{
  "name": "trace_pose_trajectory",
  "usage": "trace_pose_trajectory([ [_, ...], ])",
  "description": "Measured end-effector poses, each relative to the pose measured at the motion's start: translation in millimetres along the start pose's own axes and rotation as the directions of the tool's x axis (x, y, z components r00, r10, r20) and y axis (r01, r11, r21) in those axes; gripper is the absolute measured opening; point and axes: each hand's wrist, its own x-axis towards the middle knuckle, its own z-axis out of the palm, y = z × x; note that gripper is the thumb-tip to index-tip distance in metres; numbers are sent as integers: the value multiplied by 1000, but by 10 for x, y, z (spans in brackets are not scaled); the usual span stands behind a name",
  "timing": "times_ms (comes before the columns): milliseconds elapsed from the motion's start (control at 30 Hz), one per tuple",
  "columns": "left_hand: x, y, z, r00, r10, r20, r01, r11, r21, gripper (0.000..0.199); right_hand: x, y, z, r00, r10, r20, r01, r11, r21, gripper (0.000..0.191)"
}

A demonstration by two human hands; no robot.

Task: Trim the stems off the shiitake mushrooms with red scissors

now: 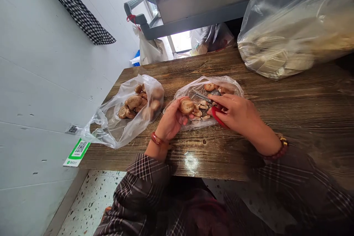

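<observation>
My left hand (172, 118) is closed around a brown mushroom (186, 106), its cap facing up. In my right hand (235, 112) are scissors (219, 116) with red handles, their metal blades pointing left, past the mushroom and apart from it. Beneath both hands lies a clear plastic bag (182, 87) spread on the table. Cut-off mushroom stems (203, 107) are heaped on it, and a few whole mushrooms (209, 87) sit at its far side. To the left, an open plastic bag (121, 132) holds several more brown mushrooms (134, 102).
The dark wooden table (155, 158) runs beside a white wall (41, 92) on the left. A large clear bag of pale contents (287, 51) stands at the back right. A QR code card (77, 152) is at the left edge. Beyond is a grey-framed structure (199, 22).
</observation>
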Motion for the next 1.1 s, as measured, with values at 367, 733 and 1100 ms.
trace_pose_trajectory([
  [367,-50,3,4,994,72,87,-73,997,12,51,11,82,35,1000,9,-22,-8,1000,12,38],
  [733,-20,-14,-34,987,158,-3,-158,987,-44,45,12,67,-7,989,-114,93,128,978,-167,37],
  [1100,-18,-22,-20,987,151,-61,-145,985,88,51,13,41,-26,969,-188,159,218,955,-199,38],
])
